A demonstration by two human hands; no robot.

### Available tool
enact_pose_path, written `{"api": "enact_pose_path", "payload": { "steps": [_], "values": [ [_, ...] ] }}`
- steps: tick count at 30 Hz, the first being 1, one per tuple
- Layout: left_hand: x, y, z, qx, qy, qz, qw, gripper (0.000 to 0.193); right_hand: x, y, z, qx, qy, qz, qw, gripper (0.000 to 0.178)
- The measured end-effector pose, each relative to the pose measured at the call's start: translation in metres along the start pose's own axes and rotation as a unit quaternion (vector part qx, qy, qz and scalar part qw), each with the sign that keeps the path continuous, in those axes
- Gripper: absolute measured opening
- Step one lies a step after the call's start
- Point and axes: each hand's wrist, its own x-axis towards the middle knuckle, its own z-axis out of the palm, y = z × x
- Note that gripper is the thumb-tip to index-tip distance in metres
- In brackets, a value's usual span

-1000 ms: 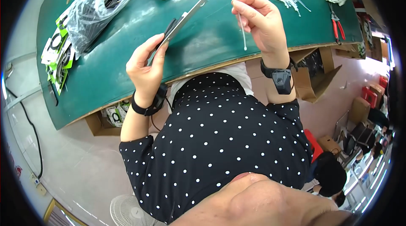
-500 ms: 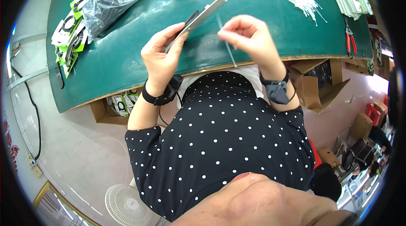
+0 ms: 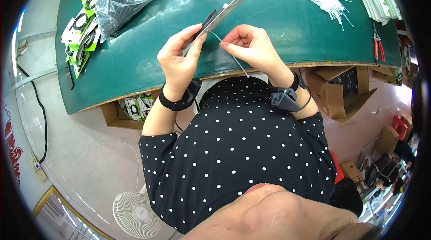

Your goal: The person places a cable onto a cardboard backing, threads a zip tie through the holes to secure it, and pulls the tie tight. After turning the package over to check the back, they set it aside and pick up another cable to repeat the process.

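Observation:
My left hand (image 3: pixel 179 56) is closed around the lower end of a packaging card (image 3: pixel 231 6), which is tilted and seen almost edge-on. Against the card's far-left face lies a coiled black cable (image 3: pixel 209 17), partly hidden by my fingers. With thumb and forefinger my right hand (image 3: pixel 253 49) pinches a thin white cable tie (image 3: pixel 239 65). One end of the tie reaches the card beside my left thumb; whether it passes through cannot be made out. Its other end hangs down past the table's front edge.
At the left are carded cables (image 3: pixel 81 36) and a plastic bag (image 3: pixel 117 9) of black cables. Loose cable ties (image 3: pixel 321 0), stacked cards (image 3: pixel 373 0) and red-handled cutters (image 3: pixel 378 49) lie at the right. Cardboard boxes (image 3: pixel 318 92) stand below the green table (image 3: pixel 148 51).
My right hand has moved left, bringing the cable tie from apart to the card's edge. The left hand keeps its grip on the card.

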Motion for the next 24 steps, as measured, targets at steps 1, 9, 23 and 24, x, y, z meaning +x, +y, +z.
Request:
{"api": "enact_pose_path", "payload": {
  "steps": [1, 9, 23, 24],
  "values": [
    [-0.0003, -0.0002, 0.0002, 0.005, 0.002, 0.003, 1.000, 0.028, -0.0008, 0.0003, 0.0001, 0.006, 0.003, -0.001, 1.000, 0.015],
    [-0.0019, -0.0013, 0.0015, 0.023, 0.004, 0.013, 1.000, 0.028, -0.0046, -0.0017, 0.0006, 0.032, 0.004, 0.007, 0.999, 0.017],
    [-0.0008, 0.0005, 0.0030, 0.011, 0.014, 0.009, 1.000, 0.029, -0.0008, -0.0005, 0.0024, 0.046, 0.001, -0.005, 0.999, 0.019],
    [-0.0013, 0.0000, 0.0028, 0.014, 0.015, 0.012, 1.000, 0.029, -0.0009, -0.0014, 0.0024, 0.043, -0.002, -0.004, 0.999, 0.019]
  ]
}}
